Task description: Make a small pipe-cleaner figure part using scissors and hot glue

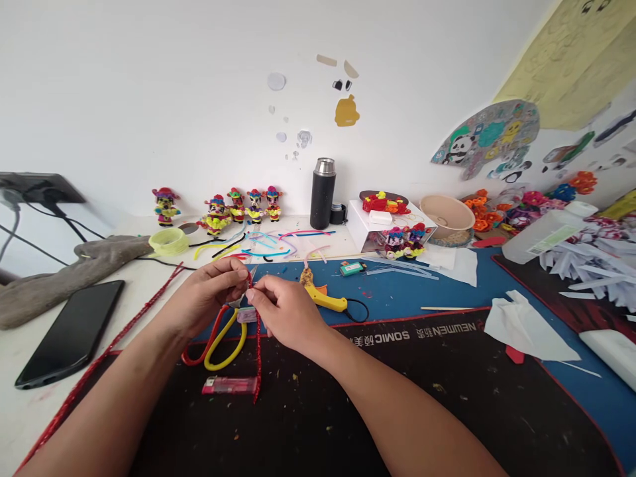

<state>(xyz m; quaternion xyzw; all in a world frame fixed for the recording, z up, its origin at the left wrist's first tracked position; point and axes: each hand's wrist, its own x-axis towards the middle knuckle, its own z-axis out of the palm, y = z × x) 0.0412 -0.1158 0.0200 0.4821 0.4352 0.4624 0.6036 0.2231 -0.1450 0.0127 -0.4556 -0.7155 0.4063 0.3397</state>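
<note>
Black mat [308,411] up near, and left hand [209,291] and right hand [287,311] both pinch one red cord [258,358] above it!

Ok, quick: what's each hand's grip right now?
Left hand: closed, pinching the dangling red strand near its upper end.
Right hand: closed, fingertips on the same strand.

– Where is passage left?
– Over the dark mat [447,364], right of the right forearm [377,404]; it is bounded by white tissue [527,326].
– Beside the right hand [285,308]?
– Barred by the glue gun [325,298].
– Below the left hand [216,283]?
– Obstructed by scissors [221,334] and lighter [231,385], red cord [258,354] hanging alongside.
</note>
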